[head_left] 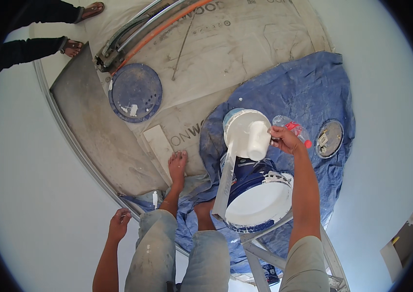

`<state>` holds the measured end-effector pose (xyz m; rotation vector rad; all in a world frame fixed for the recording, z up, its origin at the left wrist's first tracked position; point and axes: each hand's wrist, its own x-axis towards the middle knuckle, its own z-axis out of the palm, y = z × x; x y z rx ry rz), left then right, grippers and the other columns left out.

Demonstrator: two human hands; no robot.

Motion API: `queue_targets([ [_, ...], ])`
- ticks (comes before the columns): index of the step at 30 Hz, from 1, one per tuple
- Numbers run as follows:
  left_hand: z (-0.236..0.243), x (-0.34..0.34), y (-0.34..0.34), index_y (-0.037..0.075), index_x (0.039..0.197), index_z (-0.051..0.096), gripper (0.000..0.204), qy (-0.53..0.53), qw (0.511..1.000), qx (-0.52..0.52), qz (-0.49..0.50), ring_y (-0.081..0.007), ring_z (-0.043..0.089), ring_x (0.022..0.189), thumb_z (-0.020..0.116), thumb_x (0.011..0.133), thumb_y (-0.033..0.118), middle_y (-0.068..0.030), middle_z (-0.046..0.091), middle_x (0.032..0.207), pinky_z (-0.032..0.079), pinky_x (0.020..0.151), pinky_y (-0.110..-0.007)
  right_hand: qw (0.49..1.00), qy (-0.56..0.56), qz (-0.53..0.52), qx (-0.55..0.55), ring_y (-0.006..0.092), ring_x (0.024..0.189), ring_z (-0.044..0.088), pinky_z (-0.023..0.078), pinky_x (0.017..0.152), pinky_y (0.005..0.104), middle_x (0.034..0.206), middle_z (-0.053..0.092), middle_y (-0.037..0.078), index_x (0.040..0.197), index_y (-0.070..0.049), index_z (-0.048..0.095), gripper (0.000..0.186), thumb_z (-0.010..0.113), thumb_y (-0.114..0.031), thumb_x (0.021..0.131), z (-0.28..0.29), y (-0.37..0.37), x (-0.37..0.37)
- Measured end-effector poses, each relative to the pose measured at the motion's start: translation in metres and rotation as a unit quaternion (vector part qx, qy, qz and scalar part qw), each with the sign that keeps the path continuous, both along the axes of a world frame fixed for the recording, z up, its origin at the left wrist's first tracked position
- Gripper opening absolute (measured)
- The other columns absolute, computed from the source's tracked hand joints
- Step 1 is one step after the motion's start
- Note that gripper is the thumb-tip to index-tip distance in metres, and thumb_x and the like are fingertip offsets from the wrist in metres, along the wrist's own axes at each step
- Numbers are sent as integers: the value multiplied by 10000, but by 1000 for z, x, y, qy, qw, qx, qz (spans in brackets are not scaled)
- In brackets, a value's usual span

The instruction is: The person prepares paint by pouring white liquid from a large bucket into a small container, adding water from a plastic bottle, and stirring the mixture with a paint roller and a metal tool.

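In the head view, the white cylinder [258, 140] is over the mouth of the pail [238, 130], its long axis running almost up and down the picture, its rounded end toward the person; whether it touches the pail cannot be told. The right hand [285, 139] reaches forward on an extended arm, its grip pinching the cylinder's right side between thumb and fingers. The left hand [119, 224] hangs low, fingers bent; whether its grip pinches anything cannot be told. There are two round lids [136, 92], one blue bucket [259, 204] of white paint and one clear bottle [291, 127].
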<state>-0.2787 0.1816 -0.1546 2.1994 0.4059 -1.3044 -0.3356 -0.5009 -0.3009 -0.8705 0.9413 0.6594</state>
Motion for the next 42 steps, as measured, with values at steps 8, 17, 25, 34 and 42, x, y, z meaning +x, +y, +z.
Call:
queue_targets([
  [8, 1, -7, -4, -27, 1192, 570, 348, -12, 1000, -13, -6, -225, 664, 969, 592, 969, 238, -148, 673, 1094, 520, 867, -342, 888, -202, 175, -374, 142, 659, 599, 477, 631, 273, 787, 621, 51, 936, -18, 654, 149, 575, -141, 962, 20, 59, -12],
  [17, -5, -31, -14, -24, 1182, 573, 341, -22, 999, -47, -4, -205, 669, 926, 602, 961, 234, -141, 674, 1066, 526, 828, -326, 758, -282, 193, -556, 316, 800, 674, 520, 741, 371, 875, 698, 159, 1014, -42, 710, 159, 631, -70, 879, 29, 78, -48],
  [25, 2, -65, 5, -43, 1151, 586, 336, -37, 998, -36, -33, -195, 670, 876, 605, 952, 228, -128, 678, 990, 536, 803, -329, 797, -270, 131, -524, 234, 766, 696, 524, 704, 292, 900, 717, 144, 1023, -45, 722, 186, 670, -12, 847, 145, 86, -69],
  [34, 9, -95, -9, -46, 1151, 585, 353, -46, 996, -71, -39, -192, 654, 905, 608, 949, 242, -137, 677, 991, 522, 825, -324, 789, -260, 69, -552, 167, 801, 688, 529, 732, 282, 895, 722, 108, 1012, -18, 721, 234, 675, 88, 808, 276, 134, -183],
  [42, -14, -132, 21, -29, 1152, 592, 333, -59, 996, -58, -31, -197, 660, 900, 605, 947, 234, -136, 686, 982, 522, 806, -326, 750, -220, 207, -588, 329, 850, 661, 529, 759, 404, 881, 681, 152, 1002, -84, 689, 156, 644, -56, 854, 169, 174, -251],
])
